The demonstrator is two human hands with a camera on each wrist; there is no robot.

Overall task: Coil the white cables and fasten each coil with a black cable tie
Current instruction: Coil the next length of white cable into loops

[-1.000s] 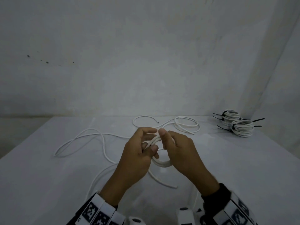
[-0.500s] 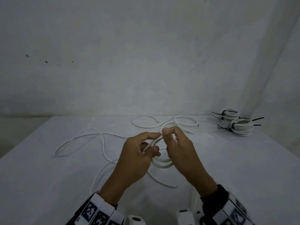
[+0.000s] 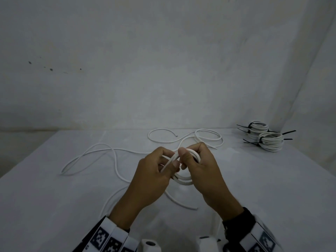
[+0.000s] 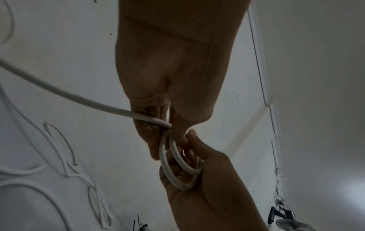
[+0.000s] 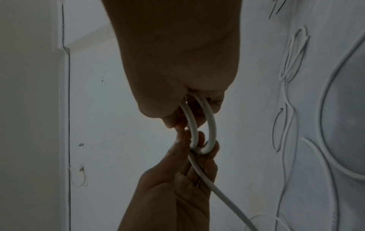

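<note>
You are working over a white table that is standing against a pale wall. A loose white cable is lying in wide curves across the table's left and middle, and a second loose cable is lying in loops toward the back. Two finished coils, each fastened with black cable ties, are sitting stacked at the back right corner, well apart from your hands.

Your left hand and right hand are meeting above the table's middle, both holding a small coil of two turns. Your left grip is pinching the cable where it is entering the coil; the free length is trailing down to the table. Your right grip is curling round the coil's far side, thumb pressing on top.
</note>
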